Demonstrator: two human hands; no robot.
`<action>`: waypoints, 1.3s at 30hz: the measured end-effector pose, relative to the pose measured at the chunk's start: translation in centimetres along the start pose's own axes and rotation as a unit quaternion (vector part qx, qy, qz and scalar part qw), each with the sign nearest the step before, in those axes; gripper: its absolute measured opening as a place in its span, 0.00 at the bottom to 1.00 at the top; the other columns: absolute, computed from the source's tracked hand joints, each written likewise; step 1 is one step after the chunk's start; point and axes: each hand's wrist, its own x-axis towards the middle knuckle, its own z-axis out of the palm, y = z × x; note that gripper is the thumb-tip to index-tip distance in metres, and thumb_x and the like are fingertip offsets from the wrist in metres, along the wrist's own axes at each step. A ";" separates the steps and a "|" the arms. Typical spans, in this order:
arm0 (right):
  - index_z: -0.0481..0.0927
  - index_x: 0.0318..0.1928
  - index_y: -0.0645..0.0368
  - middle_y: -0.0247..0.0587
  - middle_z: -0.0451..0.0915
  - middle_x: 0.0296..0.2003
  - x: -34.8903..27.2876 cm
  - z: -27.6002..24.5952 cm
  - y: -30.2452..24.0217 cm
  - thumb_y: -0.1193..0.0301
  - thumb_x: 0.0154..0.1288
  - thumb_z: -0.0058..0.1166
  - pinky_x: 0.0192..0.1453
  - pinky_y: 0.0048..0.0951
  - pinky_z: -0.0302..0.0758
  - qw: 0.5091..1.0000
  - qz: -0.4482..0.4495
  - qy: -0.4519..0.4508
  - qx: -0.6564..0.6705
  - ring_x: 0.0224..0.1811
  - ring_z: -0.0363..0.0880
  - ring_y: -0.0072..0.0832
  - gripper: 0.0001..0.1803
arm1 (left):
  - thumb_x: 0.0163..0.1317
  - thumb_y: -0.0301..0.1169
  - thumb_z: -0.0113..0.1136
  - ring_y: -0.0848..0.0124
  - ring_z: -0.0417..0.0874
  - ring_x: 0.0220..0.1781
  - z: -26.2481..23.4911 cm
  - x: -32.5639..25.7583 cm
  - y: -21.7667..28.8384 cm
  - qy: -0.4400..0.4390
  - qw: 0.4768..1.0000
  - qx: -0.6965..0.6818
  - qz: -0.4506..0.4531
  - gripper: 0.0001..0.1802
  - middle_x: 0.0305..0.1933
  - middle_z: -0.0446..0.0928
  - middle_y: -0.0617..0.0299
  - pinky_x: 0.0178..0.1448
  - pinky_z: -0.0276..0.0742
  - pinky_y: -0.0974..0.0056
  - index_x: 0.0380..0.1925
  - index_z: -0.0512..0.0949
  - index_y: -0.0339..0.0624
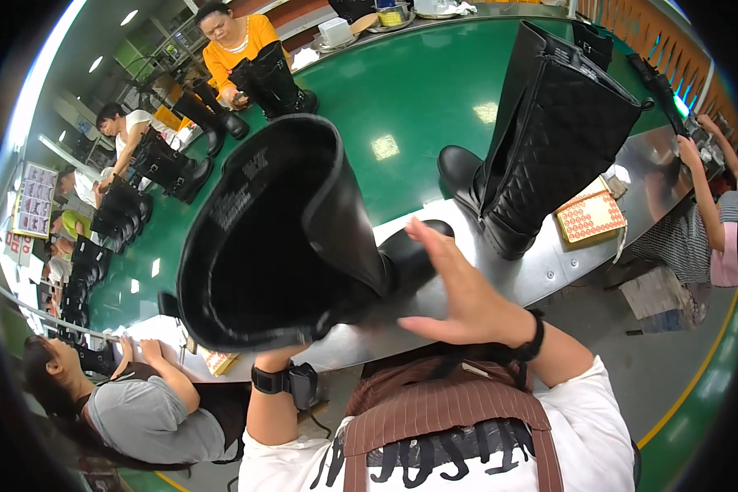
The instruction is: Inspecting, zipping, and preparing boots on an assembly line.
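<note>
A tall black boot (361, 221) stands close in front of me, its wide shaft opening facing up toward me and its toe pointing away to the right. My left hand (280, 354) reaches up against the near side of that shaft; the boot's rim hides its fingers. Beside the boot's foot, my right hand (467, 307) is raised with thumb and fingers spread, and nothing is in it. Further right stands a second black boot (549, 139) with a quilted shaft, upright on the bench edge.
A green work table (369, 90) with a metal edge (549, 275) curves around me. A patterned yellow-and-red box (592, 215) lies right of the quilted boot. More black boots (172, 168) line the left side. Co-workers stand or sit around the table, one close at my left (152, 410).
</note>
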 end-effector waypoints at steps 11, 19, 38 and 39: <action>0.66 0.64 0.63 0.53 0.76 0.38 2.2 5.5 0.3 0.72 0.66 0.48 0.47 0.42 0.72 0.994 0.067 0.072 0.036 0.41 0.75 0.47 0.26 | 0.51 0.40 0.58 0.47 0.52 0.75 -18.0 7.6 1.4 0.260 0.942 -0.093 -0.189 0.47 0.67 0.64 0.46 0.76 0.43 0.45 0.72 0.51 0.44; 0.74 0.50 0.64 0.45 0.68 0.18 1.6 4.2 4.1 0.62 0.76 0.42 0.33 0.31 0.68 0.956 0.217 0.025 0.197 0.22 0.66 0.32 0.17 | 0.27 0.29 0.68 0.61 0.64 0.36 -19.5 7.5 3.1 0.251 0.929 -0.189 -0.197 0.19 0.27 0.64 0.66 0.46 0.60 0.56 0.24 0.73 0.50; 0.79 0.40 0.68 0.40 0.82 0.29 -3.2 8.1 6.7 0.67 0.67 0.58 0.33 0.23 0.79 0.914 0.368 -0.060 0.159 0.27 0.81 0.21 0.13 | 0.45 0.27 0.77 0.72 0.83 0.43 -0.6 7.3 7.7 0.117 0.635 -0.619 -0.446 0.21 0.39 0.83 0.61 0.53 0.76 0.67 0.40 0.81 0.32; 0.78 0.39 0.69 0.39 0.82 0.29 -2.8 8.4 6.9 0.67 0.67 0.57 0.32 0.23 0.79 0.902 0.389 -0.064 0.175 0.27 0.81 0.20 0.13 | 0.45 0.27 0.77 0.72 0.83 0.43 0.2 7.2 8.0 0.117 0.635 -0.619 -0.446 0.21 0.39 0.83 0.61 0.53 0.76 0.67 0.40 0.81 0.32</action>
